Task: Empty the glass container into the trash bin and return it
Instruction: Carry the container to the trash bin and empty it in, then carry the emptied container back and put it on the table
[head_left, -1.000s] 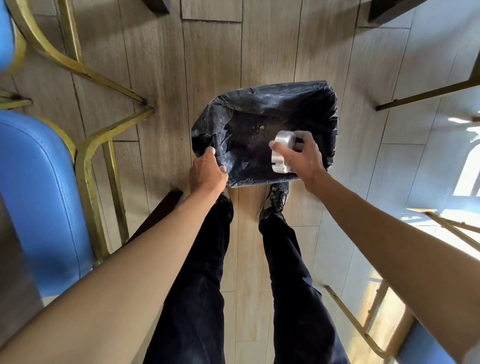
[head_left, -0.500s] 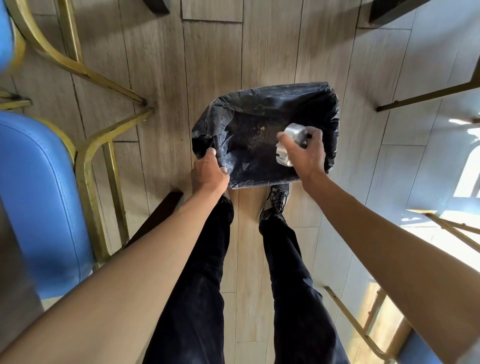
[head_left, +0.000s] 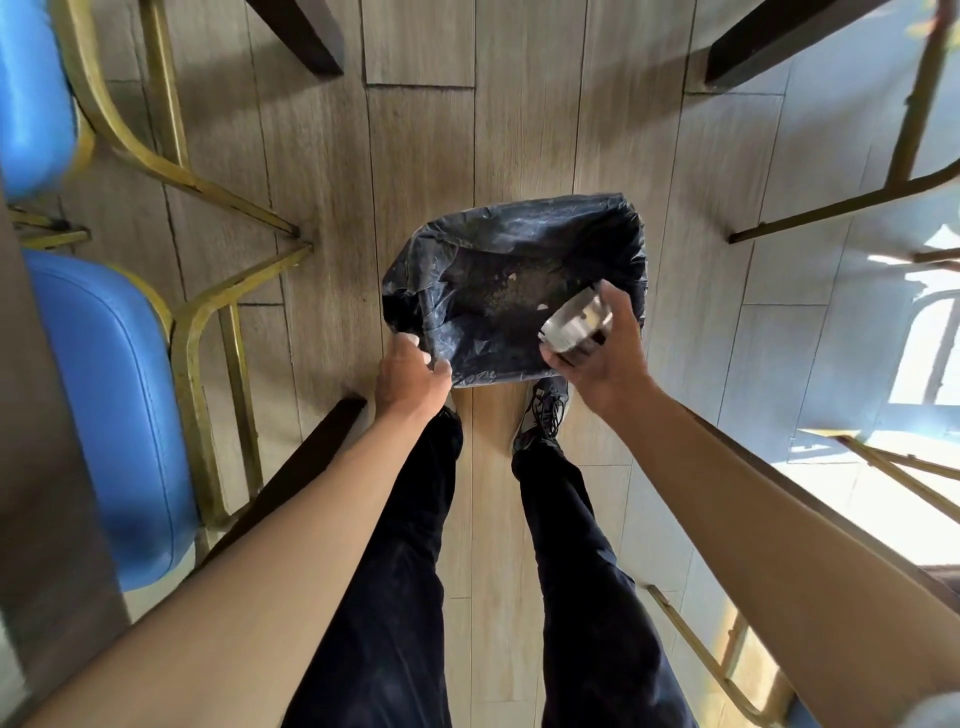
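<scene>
Blue chair (head_left: 111, 415) with gold frame stood left. Left hand (head_left: 410, 376) pinched liner at trash bin (head_left: 519, 228) near rim. Right hand (head_left: 605, 353) gripped tilted glass container (head_left: 574, 325) over bin's right side. Shoe (head_left: 543, 410) touched bin.

Crinkled glossy black plastic lines the trash bin (head_left: 519, 228); the glass container (head_left: 574, 325) gleams, smooth.
</scene>
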